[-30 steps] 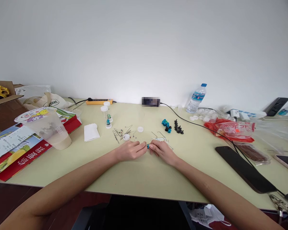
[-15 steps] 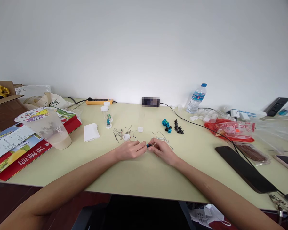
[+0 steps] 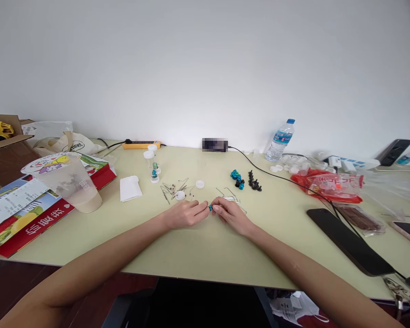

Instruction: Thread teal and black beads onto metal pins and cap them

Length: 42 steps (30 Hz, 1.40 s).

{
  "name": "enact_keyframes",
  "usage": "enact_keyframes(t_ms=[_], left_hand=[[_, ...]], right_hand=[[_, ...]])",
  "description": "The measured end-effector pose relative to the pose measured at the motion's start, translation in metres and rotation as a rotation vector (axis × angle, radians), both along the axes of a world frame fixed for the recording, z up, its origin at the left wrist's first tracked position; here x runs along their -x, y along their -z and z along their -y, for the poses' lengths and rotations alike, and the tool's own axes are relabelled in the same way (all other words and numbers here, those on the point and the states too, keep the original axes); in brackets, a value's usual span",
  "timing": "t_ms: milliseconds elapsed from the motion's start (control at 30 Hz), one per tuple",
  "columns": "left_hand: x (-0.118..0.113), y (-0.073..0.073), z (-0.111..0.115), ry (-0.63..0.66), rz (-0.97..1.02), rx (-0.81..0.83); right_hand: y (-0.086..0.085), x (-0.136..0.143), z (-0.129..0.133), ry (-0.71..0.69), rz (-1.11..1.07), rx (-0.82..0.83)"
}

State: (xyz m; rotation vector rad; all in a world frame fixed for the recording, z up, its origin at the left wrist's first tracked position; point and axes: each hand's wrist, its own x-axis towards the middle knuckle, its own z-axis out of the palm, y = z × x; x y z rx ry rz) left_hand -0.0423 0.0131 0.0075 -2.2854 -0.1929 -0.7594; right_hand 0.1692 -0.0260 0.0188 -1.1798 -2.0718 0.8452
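Note:
My left hand (image 3: 187, 214) and my right hand (image 3: 230, 215) meet at the middle of the table, fingertips pinched on a small blue part (image 3: 211, 207) between them. Fingers cover most of that part, so its exact kind is hidden. Just beyond my right hand lie several L-shaped metal hex keys (image 3: 229, 197). Past my left hand is a scatter of thin metal pieces (image 3: 174, 187) around a small white cap (image 3: 180, 195). Farther back sit a cluster of blue parts (image 3: 237, 177) and a group of black screw-like pieces (image 3: 253, 181).
Clear tubes with white caps (image 3: 149, 159) stand at the back left, near a folded white tissue (image 3: 130, 188). A drink cup (image 3: 78, 189) is at left. At right are a water bottle (image 3: 280, 140), a red packet (image 3: 335, 184) and a black phone-like slab (image 3: 348, 241) with a cable.
My right fingertips have shifted slightly over the small part, hiding its dark end. The left hand and the things on the table stay put.

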Motion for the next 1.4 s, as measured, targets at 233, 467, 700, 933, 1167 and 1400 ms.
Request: enact_keyframes(t_ms=[233,467,700,933,1167,1400], left_hand=[[0.0002,-0.0001,-0.0016,-0.016,0.013,-0.014],[-0.0001,0.0026,-0.0008,-0.003,0.001,0.009],[0.0002,0.0022,-0.0002,0.015,-0.007,0.032],[0.0008,0.0039,-0.0026,-0.006,0.013,0.014],[0.0006,0.0022,-0.0014,-0.021,0.003,0.01],[0.0004,0.001,-0.0012,-0.007,-0.002,0.013]], right_hand=[[0.0009,0.0014,-0.0005,0.02,0.016,-0.012],[-0.0045,0.0011,0.0017,-0.021,0.051,-0.025],[-0.002,0.0011,-0.0001,-0.033,0.044,-0.024],[0.0019,0.0004,-0.0013,0.044,0.019,-0.005],[-0.0003,0.0019,-0.0003,0.041,-0.018,0.045],[-0.0016,0.0009,0.0,-0.007,0.035,-0.022]])
